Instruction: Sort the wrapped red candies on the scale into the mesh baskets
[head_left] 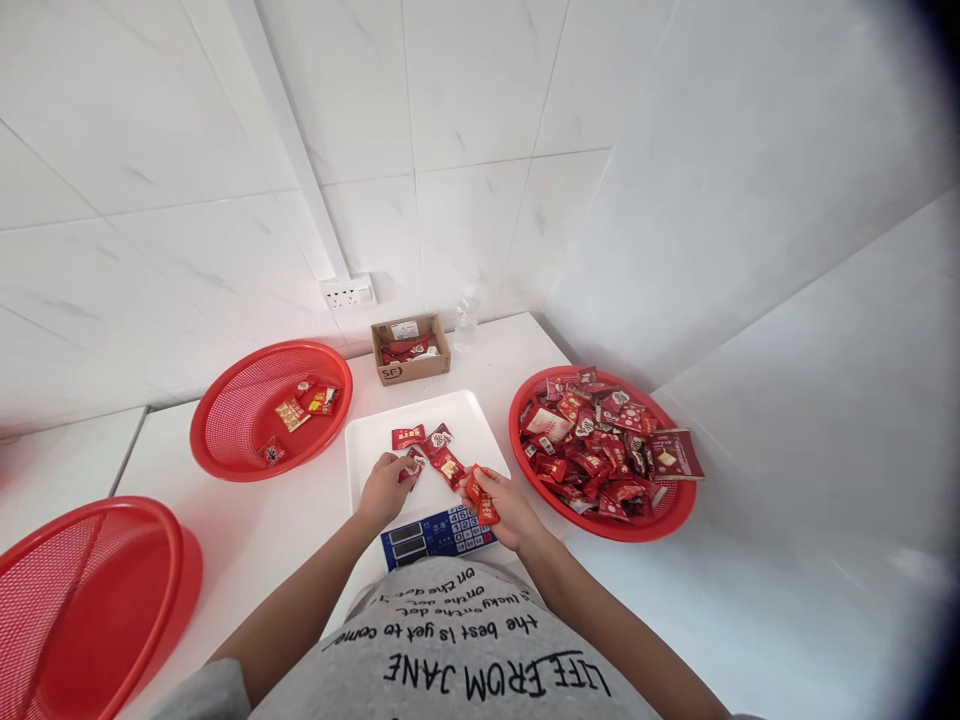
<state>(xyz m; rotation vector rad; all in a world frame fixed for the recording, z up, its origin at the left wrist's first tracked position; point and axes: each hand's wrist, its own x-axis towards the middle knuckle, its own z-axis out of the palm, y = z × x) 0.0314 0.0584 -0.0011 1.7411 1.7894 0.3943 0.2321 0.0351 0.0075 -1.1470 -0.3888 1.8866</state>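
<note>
My right hand (508,507) holds a small red packet (482,500) over the front right of a weighing scale's white tray (367,440). My left hand (384,490) is on the tray's left part, its fingers closed on a dark red packet (413,463). Beside them on the tray lie a few more wrapped packets: a flat red one (408,437), a red and white one (439,438) and a red one with gold print (448,467). The scale's blue keypad panel (439,535) shows in front of the tray, partly covered by my right hand.
Right of the scale, a red basket (517,440) is heaped with red packets. A red basket (225,450) at the left holds several packets; another red basket (176,560) stands nearer. Behind are a cardboard box (416,372) with packets and a clear plastic bottle (467,314) by the wall.
</note>
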